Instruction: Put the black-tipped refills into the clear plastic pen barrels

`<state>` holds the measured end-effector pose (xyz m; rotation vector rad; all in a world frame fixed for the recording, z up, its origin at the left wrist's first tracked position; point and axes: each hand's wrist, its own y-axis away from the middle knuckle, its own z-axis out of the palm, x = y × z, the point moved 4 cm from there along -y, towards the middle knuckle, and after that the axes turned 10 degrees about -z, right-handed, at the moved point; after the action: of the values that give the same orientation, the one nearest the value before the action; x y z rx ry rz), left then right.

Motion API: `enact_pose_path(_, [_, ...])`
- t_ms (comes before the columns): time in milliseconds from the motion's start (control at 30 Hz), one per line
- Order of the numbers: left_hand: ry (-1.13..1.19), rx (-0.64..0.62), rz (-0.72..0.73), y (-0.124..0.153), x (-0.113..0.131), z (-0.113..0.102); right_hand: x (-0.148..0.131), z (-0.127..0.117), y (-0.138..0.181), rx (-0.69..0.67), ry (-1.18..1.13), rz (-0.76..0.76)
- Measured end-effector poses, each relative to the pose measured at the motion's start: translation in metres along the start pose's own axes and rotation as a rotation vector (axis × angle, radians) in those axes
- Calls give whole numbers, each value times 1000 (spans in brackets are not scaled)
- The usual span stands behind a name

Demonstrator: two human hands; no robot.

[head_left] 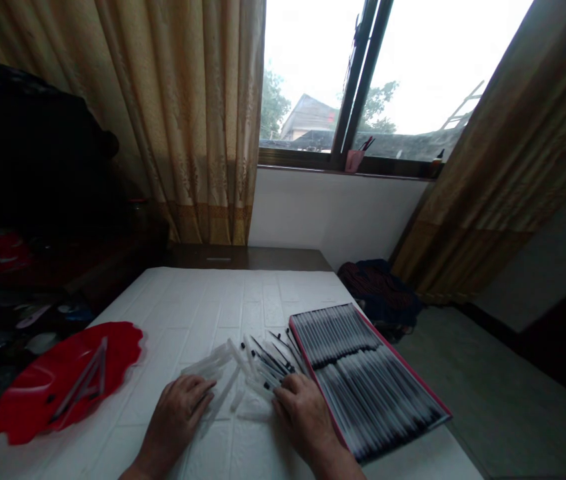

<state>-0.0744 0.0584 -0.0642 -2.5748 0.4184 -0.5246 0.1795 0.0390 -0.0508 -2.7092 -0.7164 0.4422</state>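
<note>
At the left, in shadow, a red pack (0, 251) carries pale marks too dim to read. On the left of the white, brick-patterned bench (213, 293) lies a red plate (23, 408) with a wavy rim, bearing a few clear tubes. Right of it, near the front edge, the left hand (181, 402) rests with fingers curled beside a loose pile of clear tubes (207, 361); whether it pinches one, I cannot tell. Dark slim rods (269, 358) lie to the pile's right, just beyond the right hand (303, 403), whose fingers are drawn together at the tubes, their grip hidden. Far off, a pink cup (354, 161) holding sticks stands on the sill. At the right, a red-edged tray (403, 361) holds two rows of dark-ended tubes (363, 393).
</note>
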Motion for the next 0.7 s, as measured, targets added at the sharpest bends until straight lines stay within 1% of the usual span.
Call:
enact_pose_path(167, [-51,8,20,0,2,0,1,4,0,-13,-5,7])
enact_pose_path(233, [-66,39,33,1,5,-1,1,6,1,-17,-16,22])
enact_pose_path(333, [-77,97,66,6,10,-3,1,7,5,16,-26,31])
enact_pose_path(433, [-81,70,151,13,17,-1,-1,5,12,65,-34,12])
enact_pose_path(500, [-92,37,193,17,18,3,-1,0,17,94,-45,7])
enact_pose_path(567, [-98,30,192,18,17,6,3,-8,24,129,-44,21])
enact_pose_path(633, [-90,52,163,18,14,8,14,-20,32,161,-13,72])
enact_pose_path(700, [-85,75,140,18,11,9,31,-33,42,163,41,160])
